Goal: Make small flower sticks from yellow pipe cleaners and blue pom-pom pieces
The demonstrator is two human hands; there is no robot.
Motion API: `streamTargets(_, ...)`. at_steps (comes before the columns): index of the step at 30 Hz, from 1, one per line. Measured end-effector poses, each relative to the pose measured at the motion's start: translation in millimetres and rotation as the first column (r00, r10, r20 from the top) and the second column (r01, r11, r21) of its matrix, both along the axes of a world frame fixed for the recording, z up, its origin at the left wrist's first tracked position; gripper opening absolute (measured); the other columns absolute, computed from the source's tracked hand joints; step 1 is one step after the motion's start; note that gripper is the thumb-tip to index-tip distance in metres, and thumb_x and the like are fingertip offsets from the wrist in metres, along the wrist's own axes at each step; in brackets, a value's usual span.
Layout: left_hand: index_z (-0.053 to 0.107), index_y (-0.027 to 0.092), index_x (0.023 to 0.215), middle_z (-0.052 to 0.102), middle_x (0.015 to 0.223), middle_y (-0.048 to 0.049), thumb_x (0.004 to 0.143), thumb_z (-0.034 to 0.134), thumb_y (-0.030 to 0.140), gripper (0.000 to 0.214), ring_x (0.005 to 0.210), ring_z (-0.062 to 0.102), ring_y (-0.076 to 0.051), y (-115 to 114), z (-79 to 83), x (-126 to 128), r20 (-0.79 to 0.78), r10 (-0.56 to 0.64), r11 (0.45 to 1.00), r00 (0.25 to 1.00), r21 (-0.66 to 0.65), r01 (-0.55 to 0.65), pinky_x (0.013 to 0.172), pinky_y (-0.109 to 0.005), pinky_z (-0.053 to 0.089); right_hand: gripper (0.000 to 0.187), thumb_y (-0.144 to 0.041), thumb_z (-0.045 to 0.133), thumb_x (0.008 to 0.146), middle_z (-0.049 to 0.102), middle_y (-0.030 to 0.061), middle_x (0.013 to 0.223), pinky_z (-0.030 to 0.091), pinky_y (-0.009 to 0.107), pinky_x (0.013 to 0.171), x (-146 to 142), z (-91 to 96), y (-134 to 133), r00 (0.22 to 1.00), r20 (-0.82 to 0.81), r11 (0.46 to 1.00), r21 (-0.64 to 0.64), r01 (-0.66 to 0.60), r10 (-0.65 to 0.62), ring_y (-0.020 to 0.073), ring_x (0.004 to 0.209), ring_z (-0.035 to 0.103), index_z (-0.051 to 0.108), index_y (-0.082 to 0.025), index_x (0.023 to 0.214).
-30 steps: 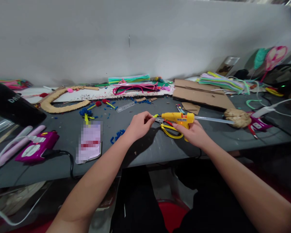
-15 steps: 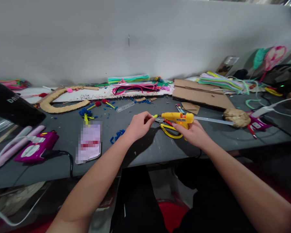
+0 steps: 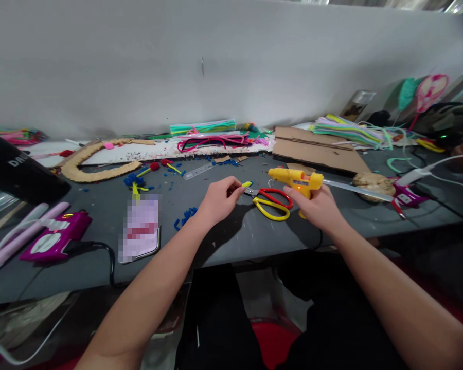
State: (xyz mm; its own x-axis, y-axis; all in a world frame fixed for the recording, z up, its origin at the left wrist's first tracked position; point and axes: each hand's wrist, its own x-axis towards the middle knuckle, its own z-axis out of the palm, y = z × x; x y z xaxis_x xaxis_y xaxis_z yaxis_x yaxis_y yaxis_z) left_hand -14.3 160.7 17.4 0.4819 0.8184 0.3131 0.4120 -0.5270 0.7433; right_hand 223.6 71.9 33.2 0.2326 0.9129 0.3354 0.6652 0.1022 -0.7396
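Gripping glue gun near table edge, scissors between hands

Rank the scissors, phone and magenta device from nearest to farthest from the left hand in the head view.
From the left hand, pinching a yellow piece:
1. Scissors, just right of its fingertips.
2. Phone, to its left on the table.
3. Magenta device, far left.

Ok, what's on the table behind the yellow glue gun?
Flat cardboard sheets lie behind the glue gun, with a cardboard scrap partly hidden by its barrel. The right hand covers the gun's grip and the table under it.
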Motion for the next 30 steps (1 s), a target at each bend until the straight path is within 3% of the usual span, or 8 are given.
streamTargets(6,0.064,0.018,0.086,0.067,0.073,-0.0024,0.091,0.054,0.041,0.025,0.063,0.055,-0.013,-0.2,0.7,1.1,0.007,0.027,1.0,1.0,0.016,-0.027,0.061,-0.026,0.039,0.04,-0.052,0.063,0.082,0.075,0.0098,0.096,0.055,0.041,0.083,31.1,1.9,2.7,0.988,0.049,0.987,-0.063,0.15,-0.147,0.0297,0.09,0.07,0.074,-0.017,0.096)
streamTargets(10,0.063,0.018,0.085,0.066,0.073,-0.0028,0.091,0.054,0.041,0.025,0.063,0.055,-0.013,-0.4,1.7,1.2,0.013,0.037,0.999,0.999,0.008,-0.037,0.061,-0.026,0.04,0.044,-0.054,0.059,0.083,0.075,0.0121,0.09,0.054,0.042,0.081,61.6,-13.0,11.8,0.951,0.263,0.97,-0.136,0.203,-0.162,0.0305,0.086,0.07,0.074,-0.015,0.094)
streamTargets(14,0.062,0.018,0.083,0.066,0.072,-0.0024,0.091,0.055,0.041,0.025,0.063,0.055,-0.013,0.8,0.1,1.4,0.032,0.034,0.999,0.999,-0.009,-0.034,0.061,-0.026,0.04,0.044,-0.054,0.06,0.083,0.074,0.0153,0.091,0.053,0.042,0.084,82.8,-27.7,15.4,0.927,0.344,0.945,-0.227,0.238,-0.151,0.0327,0.093,0.07,0.074,-0.014,0.094)
streamTargets(19,0.062,0.018,0.083,0.065,0.072,-0.0027,0.091,0.055,0.041,0.025,0.063,0.055,-0.013,1.7,-2.5,1.8,0.048,0.031,0.999,0.998,-0.02,-0.03,0.061,-0.026,0.041,0.047,-0.058,0.058,0.083,0.074,0.0117,0.088,0.054,0.04,0.079,91.4,-34.1,6.1,0.936,0.324,0.957,-0.199,0.212,-0.139,0.0295,0.085,0.07,0.073,-0.015,0.096)
streamTargets(24,0.062,0.018,0.083,0.066,0.072,-0.0027,0.09,0.055,0.041,0.026,0.063,0.055,-0.013,1.8,-3.0,1.5,0.037,0.031,0.999,0.999,-0.025,-0.03,0.062,-0.026,0.041,0.047,-0.061,0.059,0.081,0.072,0.008,0.075,0.054,0.038,0.067,92.8,-37.2,0.8,0.936,0.342,0.959,-0.228,0.166,-0.081,0.0262,0.072,0.068,0.074,-0.017,0.083)
streamTargets(30,0.062,0.018,0.083,0.065,0.07,-0.0021,0.09,0.055,0.042,0.026,0.062,0.055,-0.013,1.0,-2.2,1.4,0.038,0.032,0.998,0.999,-0.046,-0.03,0.062,-0.027,0.041,0.052,-0.066,0.066,0.074,0.073,0.0067,0.081,0.051,0.034,0.062,91.7,-25.0,-3.0,0.954,0.299,0.943,-0.315,0.109,-0.011,0.0245,0.072,0.066,0.075,-0.019,0.095)
